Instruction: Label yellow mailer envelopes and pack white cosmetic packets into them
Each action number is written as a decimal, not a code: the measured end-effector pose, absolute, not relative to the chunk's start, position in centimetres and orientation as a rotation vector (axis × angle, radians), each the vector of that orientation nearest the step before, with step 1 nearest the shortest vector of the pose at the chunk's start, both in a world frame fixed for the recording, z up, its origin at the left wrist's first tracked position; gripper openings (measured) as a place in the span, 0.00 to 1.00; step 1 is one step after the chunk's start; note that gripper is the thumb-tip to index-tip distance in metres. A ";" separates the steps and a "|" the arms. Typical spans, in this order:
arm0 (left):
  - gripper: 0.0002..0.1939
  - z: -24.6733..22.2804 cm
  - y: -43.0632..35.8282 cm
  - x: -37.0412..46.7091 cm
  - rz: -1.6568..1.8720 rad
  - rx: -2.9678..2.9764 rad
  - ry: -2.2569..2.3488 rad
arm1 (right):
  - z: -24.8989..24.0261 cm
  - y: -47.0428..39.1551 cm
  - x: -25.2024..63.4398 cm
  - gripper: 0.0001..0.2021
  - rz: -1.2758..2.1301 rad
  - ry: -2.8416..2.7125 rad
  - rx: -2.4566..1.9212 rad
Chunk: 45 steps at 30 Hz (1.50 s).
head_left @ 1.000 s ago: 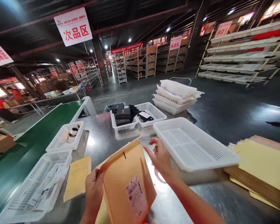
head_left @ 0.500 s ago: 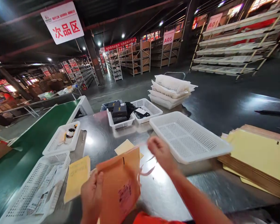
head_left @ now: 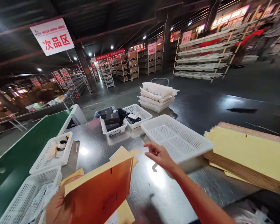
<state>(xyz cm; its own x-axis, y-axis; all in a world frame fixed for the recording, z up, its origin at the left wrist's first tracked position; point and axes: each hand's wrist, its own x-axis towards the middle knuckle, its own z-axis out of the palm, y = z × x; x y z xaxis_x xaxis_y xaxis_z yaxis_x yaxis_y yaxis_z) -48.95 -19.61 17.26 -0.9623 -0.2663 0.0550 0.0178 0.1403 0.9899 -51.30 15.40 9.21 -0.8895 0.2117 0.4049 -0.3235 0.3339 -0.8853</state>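
My left hand (head_left: 60, 200) grips the left side of a kraft mailing envelope (head_left: 100, 189), tilted over the metal table. Its face is in orange shade, with a short black mark near the top edge and a blurred printed patch lower down. To the right, my right hand (head_left: 160, 156) hovers with fingers apart and nothing visible in them. It is beside a shallow white plastic basket (head_left: 175, 138). Below it a small curled strip (head_left: 154, 167) shows against the shiny table. Other yellow envelopes (head_left: 121, 153) lie behind and under the held one.
A thick stack of yellow envelopes (head_left: 249, 149) stands at right. Small baskets with black boxes (head_left: 112, 118) and other black items sit at the back, near stacked white baskets (head_left: 157, 96). At left are baskets with tape rolls (head_left: 62, 144) and papers (head_left: 38, 199), beside a green conveyor (head_left: 35, 143).
The envelope has tilted flatter and moved left with my left hand. My right hand's fingers have spread, and the thin strip that dangled by it no longer hangs there. The view has turned right.
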 end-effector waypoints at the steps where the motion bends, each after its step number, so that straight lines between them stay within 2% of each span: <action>1: 0.23 17.6 -19.8 -49.3 -1.934 0.240 -2.180 | 9.8 14.4 -51.7 0.23 1.633 -2.173 0.239; 3: 0.25 17.7 -20.5 -50.1 -1.965 0.192 -2.153 | 11.1 12.8 -52.2 0.28 1.714 -2.165 0.443; 6: 0.24 16.9 -22.0 -51.3 -1.949 0.049 -2.152 | 13.0 11.9 -52.1 0.22 1.704 -2.146 0.603; 9: 0.21 16.1 -23.4 -51.7 -1.940 -0.081 -2.172 | 14.6 12.3 -51.6 0.17 1.550 -2.126 0.847; 14: 0.07 17.1 -24.9 -51.2 -1.619 -0.740 -2.182 | 16.6 13.9 -50.9 0.13 1.396 -1.931 1.124; 17: 0.08 18.4 -25.8 -50.8 -1.490 -0.975 -2.260 | 17.6 14.2 -50.5 0.15 1.370 -1.947 1.191; 21: 0.13 19.1 -26.3 -50.6 -1.365 -0.922 -2.408 | 18.0 13.7 -49.7 0.18 1.435 -1.967 1.146; 24: 0.20 19.1 -24.9 -50.6 -1.575 -0.794 -2.391 | 17.3 13.0 -49.3 0.17 1.442 -1.954 1.047; 27: 0.16 18.8 -23.0 -50.7 -1.681 -0.577 -2.348 | 16.0 12.6 -49.5 0.10 1.431 -2.039 0.758; 29: 0.18 18.5 -22.3 -50.8 -1.645 -0.443 -2.339 | 15.2 12.9 -50.0 0.12 1.486 -2.097 0.552; 31: 0.17 17.9 -22.1 -50.8 -1.582 -0.380 -2.330 | 14.8 13.5 -50.6 0.14 1.513 -2.139 0.433; 35: 0.10 16.8 -20.2 -50.7 -1.271 -0.440 -2.397 | 15.1 12.4 -51.2 0.19 1.105 -2.223 0.317; 37: 0.06 16.7 -18.2 -50.4 -1.089 -0.660 -2.476 | 15.5 9.9 -51.1 0.22 0.838 -2.279 0.565; 39: 0.06 17.0 -16.3 -50.0 -0.965 -0.907 -2.502 | 15.7 7.1 -51.2 0.18 0.638 -2.339 0.908; 41: 0.08 17.6 -15.9 -49.7 -0.933 -1.007 -2.455 | 15.7 5.9 -51.9 0.12 0.523 -2.379 1.073; 45: 0.07 18.0 -20.4 -49.1 -1.113 -0.690 -2.466 | 14.2 10.0 -53.8 0.16 0.552 -2.521 0.998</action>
<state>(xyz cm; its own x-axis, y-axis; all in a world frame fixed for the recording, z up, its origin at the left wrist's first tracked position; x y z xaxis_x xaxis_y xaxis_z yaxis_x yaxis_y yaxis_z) -49.08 -20.37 17.99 -0.8208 0.2868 0.4939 0.5601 0.5734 0.5978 -53.80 9.96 14.19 -0.6794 -0.5614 0.4724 -0.7074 0.6721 -0.2188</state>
